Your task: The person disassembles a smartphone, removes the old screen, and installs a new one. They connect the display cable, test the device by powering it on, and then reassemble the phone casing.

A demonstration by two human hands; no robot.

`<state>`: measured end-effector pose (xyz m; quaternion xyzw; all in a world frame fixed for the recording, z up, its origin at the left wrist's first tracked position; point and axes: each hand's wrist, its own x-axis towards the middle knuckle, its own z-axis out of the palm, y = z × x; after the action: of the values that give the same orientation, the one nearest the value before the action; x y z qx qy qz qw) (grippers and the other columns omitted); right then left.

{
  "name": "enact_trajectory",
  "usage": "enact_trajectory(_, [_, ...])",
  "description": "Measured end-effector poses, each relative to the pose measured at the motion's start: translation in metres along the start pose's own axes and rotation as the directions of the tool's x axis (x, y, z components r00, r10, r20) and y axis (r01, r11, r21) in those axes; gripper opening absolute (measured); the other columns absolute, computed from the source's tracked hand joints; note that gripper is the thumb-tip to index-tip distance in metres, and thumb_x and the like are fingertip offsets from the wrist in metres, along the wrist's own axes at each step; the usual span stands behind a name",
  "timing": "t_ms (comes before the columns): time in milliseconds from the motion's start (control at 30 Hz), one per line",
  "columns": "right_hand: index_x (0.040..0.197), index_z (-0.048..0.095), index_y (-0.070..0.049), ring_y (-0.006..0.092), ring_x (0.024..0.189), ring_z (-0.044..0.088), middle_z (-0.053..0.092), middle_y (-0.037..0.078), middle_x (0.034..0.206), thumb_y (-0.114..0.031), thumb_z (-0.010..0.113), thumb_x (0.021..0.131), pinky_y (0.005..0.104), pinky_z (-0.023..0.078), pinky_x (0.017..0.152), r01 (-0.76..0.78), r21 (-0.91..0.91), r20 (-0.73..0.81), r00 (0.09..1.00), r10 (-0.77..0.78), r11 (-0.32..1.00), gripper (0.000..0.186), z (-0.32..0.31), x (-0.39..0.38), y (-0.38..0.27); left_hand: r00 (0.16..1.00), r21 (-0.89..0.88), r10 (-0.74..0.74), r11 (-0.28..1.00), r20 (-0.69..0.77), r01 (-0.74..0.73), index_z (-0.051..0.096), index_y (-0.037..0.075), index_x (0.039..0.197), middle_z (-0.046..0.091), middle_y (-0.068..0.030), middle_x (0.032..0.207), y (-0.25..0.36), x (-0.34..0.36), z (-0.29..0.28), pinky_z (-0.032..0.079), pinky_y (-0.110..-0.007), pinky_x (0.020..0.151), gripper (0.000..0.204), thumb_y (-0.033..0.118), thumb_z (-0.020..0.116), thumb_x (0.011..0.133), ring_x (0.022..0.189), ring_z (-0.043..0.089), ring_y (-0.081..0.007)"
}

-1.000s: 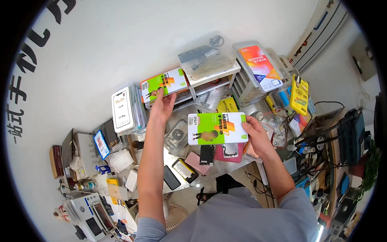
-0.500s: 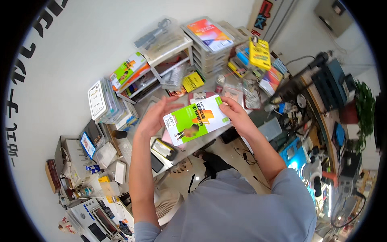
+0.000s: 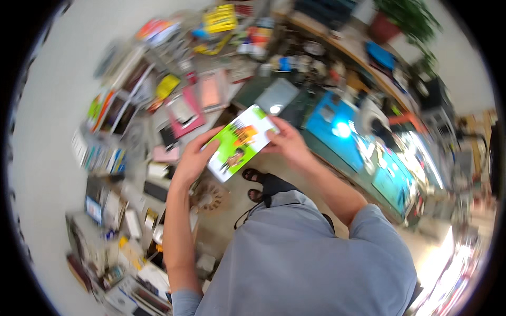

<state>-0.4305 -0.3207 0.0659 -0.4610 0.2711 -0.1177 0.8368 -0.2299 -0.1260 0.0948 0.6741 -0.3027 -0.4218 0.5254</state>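
Observation:
Between my two hands is a flat, thin battery box [image 3: 240, 142], white and bright green with an orange printed patch. It is held tilted in front of me, its upper right end farther away than its lower left end. My left hand [image 3: 193, 159] grips its left edge, thumb on top and fingers mostly hidden underneath. My right hand [image 3: 290, 141] pinches the right edge, with the thumb over the face and the other fingers below. The print is blurred by motion.
A cluttered desk on the left carries a pink tray [image 3: 191, 124], a dark phone [image 3: 167, 136] and a white shelf unit [image 3: 126, 108]. To the right, a workbench holds a blue mat [image 3: 328, 138] under a bright lamp. A potted plant [image 3: 387, 26] stands far right.
My view has swung to the right, toward the workbench. My left hand, open beside the battery box before, has closed on its left edge. My right hand still holds the other end.

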Motion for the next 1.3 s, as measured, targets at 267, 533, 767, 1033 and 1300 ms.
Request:
enact_trajectory(267, [0.155, 0.043, -0.012, 0.0147, 0.107, 0.068, 0.066, 0.004, 0.129, -0.018, 0.06, 0.104, 0.0313, 0.06, 0.086, 0.082, 0.168, -0.373, 0.928, -0.014, 0.982, 0.054, -0.118, -0.139, 0.053, 0.942, 0.799, 0.081, 0.509, 0.325, -0.32, 0.03, -0.002, 0.154, 0.049, -0.0202, 0.142, -0.001, -0.012, 0.2, 0.041, -0.053, 0.102, 0.117, 0.042, 0.091, 0.065, 0.13, 0.049, -0.0383])
enact_trajectory(533, [0.153, 0.041, -0.004, 0.0171, 0.111, 0.066, 0.065, 0.01, 0.13, -0.019, 0.062, 0.104, 0.0322, 0.058, 0.093, 0.342, 0.237, -0.656, 0.747, -0.11, 0.909, 0.055, -0.243, -0.25, 0.092, 0.758, 0.638, 0.102, 0.474, 0.644, -0.606, 0.029, -0.004, 0.154, 0.047, -0.0235, 0.141, -0.058, 0.031, 0.38, 0.044, -0.052, 0.103, 0.113, 0.037, 0.088, 0.066, 0.13, 0.049, -0.0408])
enact_trajectory(767, [0.145, 0.047, 0.002, 0.018, 0.116, 0.065, 0.065, 0.011, 0.131, -0.003, 0.056, 0.099, 0.034, 0.057, 0.096, 0.393, 0.235, -0.661, 0.735, -0.15, 0.889, 0.047, -0.335, -0.315, 0.129, 0.674, 0.575, 0.032, 0.492, 0.738, -0.654, 0.032, -0.006, 0.151, 0.05, -0.0232, 0.137, -0.073, 0.043, 0.541, 0.048, -0.047, 0.104, 0.108, 0.038, 0.085, 0.068, 0.127, 0.054, -0.0396])
enact_trajectory(1033, [0.141, 0.051, 0.005, 0.0193, 0.109, 0.069, 0.068, 0.012, 0.125, -0.007, 0.057, 0.102, 0.0342, 0.059, 0.093, 0.503, 0.301, -0.74, 0.659, -0.135, 0.81, 0.041, -0.419, -0.349, 0.156, 0.618, 0.587, -0.066, 0.407, 0.783, -0.7, 0.032, -0.008, 0.151, 0.053, -0.0243, 0.136, -0.095, 0.061, 0.66, 0.052, -0.046, 0.098, 0.11, 0.042, 0.087, 0.069, 0.125, 0.058, -0.0392])
enact_trajectory(1300, [0.127, 0.063, 0.006, 0.0175, 0.096, 0.073, 0.073, 0.012, 0.113, -0.006, 0.059, 0.101, 0.0321, 0.062, 0.084, 0.441, 0.31, -0.827, 0.562, 0.01, 0.842, 0.029, -0.46, -0.352, 0.178, 0.593, 0.609, -0.158, 0.324, 0.79, -0.724, 0.032, -0.01, 0.151, 0.052, -0.024, 0.14, -0.101, 0.067, 0.714, 0.052, -0.045, 0.1, 0.112, 0.045, 0.087, 0.07, 0.125, 0.058, -0.0383])
